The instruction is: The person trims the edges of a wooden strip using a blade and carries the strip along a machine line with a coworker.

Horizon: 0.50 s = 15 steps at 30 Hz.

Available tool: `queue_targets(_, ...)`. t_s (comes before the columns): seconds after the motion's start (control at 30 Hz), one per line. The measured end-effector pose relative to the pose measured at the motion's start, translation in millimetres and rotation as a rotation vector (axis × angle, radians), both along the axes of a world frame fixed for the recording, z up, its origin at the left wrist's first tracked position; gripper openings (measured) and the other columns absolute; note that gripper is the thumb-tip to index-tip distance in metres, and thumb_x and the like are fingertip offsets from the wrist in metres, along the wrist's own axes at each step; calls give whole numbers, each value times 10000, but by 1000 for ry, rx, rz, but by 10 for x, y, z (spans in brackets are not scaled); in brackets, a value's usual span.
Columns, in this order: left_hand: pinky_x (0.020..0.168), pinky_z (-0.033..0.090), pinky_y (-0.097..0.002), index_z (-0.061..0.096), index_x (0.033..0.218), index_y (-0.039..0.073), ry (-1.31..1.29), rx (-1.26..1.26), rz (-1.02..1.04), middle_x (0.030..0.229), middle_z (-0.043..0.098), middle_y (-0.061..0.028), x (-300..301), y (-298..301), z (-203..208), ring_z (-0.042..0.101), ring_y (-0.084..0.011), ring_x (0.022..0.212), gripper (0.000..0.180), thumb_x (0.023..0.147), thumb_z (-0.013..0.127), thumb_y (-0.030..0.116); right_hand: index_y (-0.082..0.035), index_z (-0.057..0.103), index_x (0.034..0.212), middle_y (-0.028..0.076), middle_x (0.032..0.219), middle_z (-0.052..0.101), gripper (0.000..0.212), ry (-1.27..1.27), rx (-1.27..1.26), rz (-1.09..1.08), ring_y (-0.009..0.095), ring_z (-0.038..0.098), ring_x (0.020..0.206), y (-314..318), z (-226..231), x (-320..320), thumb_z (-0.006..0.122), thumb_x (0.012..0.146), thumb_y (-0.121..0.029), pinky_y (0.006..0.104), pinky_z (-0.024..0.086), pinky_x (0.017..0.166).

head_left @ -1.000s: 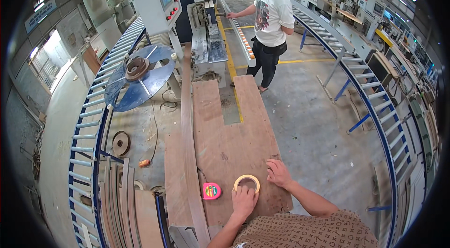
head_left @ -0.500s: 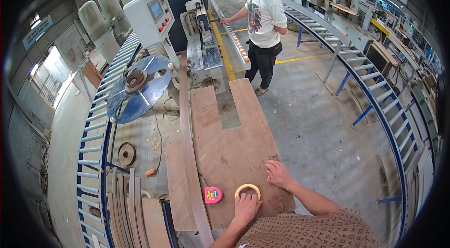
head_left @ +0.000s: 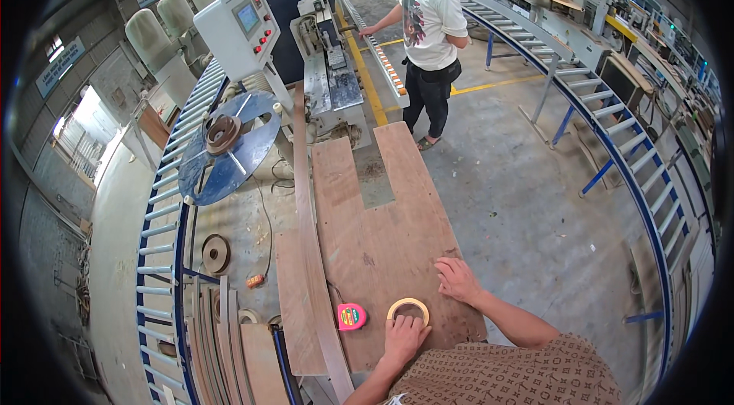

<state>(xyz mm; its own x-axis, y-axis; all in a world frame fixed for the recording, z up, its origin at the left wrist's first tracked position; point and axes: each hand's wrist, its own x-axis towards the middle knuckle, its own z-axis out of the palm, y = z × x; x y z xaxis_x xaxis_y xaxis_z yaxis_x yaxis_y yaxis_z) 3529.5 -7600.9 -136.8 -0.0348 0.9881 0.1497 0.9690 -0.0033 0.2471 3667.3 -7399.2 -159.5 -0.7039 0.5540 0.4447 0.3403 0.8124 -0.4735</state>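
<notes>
My left hand (head_left: pixel 405 338) is closed over the near rim of a yellowish roll of tape (head_left: pixel 410 303), which lies flat on a brown plywood tabletop (head_left: pixel 382 252). Bent fingers reach into the ring's hole. By the tabletop's right edge, my right hand (head_left: pixel 457 280) rests on the wood with its fingers loosely apart and nothing in it. Left of the tape sits a pink tape measure (head_left: pixel 352 317). Beside that, a long thin wooden strip (head_left: pixel 312 244) runs along the tabletop toward the machine.
Ahead stands a machine with a control panel (head_left: pixel 243 22) and a blue reel disc (head_left: pixel 229 149). A co-worker (head_left: pixel 432 38) in a white shirt stands beyond the tabletop, one hand on a rail. Roller conveyors curve along the left (head_left: pixel 157 275) and right (head_left: pixel 612 130). Strips (head_left: pixel 218 336) lean at lower left.
The whole view has shifted slightly. Both hands, the roll of tape and the tape measure keep their places on the tabletop.
</notes>
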Motion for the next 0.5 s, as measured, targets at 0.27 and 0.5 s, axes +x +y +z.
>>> queue_targets(0.27,759,371,-383,605,1008,141,-30,-36,-99,894,549,-25,-98,-84,267,524,-204,872,329,788,690,371,-46,552,1138,132,1160,554,356,-4,-12,-1,322,561,1004,23,-23,13,637,801,-125,423,458,851)
queue_targets(0.5,674,340,-364,582,845,165,-53,117,51,756,513,0,68,18,3,514,-179,722,204,771,710,307,-48,556,1121,130,1147,560,355,25,-6,-4,328,567,971,31,13,-22,642,781,-103,431,464,837)
